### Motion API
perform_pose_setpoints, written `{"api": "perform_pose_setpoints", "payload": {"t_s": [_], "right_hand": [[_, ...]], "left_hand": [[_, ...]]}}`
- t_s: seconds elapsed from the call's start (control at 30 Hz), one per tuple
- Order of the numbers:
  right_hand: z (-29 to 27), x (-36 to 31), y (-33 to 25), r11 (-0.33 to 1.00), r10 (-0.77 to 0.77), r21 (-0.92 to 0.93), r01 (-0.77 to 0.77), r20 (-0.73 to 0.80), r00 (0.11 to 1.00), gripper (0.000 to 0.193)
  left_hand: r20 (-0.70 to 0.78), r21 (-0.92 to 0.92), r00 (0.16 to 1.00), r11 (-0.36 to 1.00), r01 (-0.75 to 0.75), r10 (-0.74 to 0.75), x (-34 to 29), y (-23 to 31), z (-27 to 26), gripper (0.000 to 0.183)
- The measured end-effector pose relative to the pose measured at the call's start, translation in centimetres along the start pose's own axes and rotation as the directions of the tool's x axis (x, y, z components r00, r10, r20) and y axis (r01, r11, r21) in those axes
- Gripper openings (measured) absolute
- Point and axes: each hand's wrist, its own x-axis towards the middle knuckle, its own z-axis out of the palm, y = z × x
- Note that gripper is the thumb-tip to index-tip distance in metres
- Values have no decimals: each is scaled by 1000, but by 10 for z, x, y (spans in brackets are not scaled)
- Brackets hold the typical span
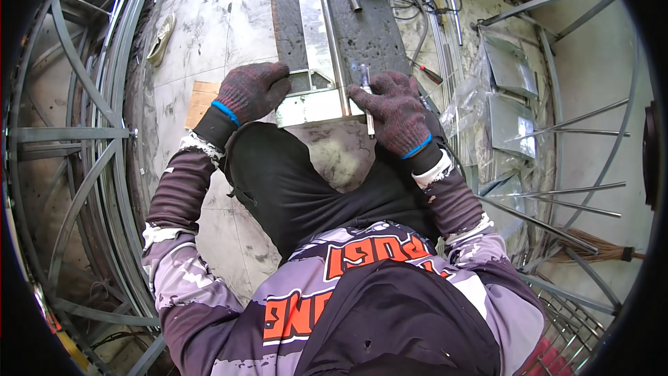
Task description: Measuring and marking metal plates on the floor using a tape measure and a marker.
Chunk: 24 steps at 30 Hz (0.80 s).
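Left hand (255,90): curling at left end of plate (313,107), grip unclear to me. Right hand (396,110): holding pen (369,117) beside tube (330,26). Plate, tube: lying together on surface (376,45). Progress: parts seemingly laid out; remainder unclear.

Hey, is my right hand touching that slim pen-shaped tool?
Touching. The head view shows it: the gloved right hand grips the pen-shaped tool, with the glove crossing its middle and both ends sticking out beyond.
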Motion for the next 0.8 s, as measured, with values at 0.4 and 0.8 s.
{"api": "perform_pose_setpoints", "payload": {"t_s": [0.4,0.8], "right_hand": [[7,-3,8,1000,3,-21,-2,55,998,55],[12,-2,12,999,1,36,1,-49,999,51]], "left_hand": [[103,11,995,1000,0,-1,3,-2,-2,24],[99,9,991,995,95,-95,2,3,1,29]]}}
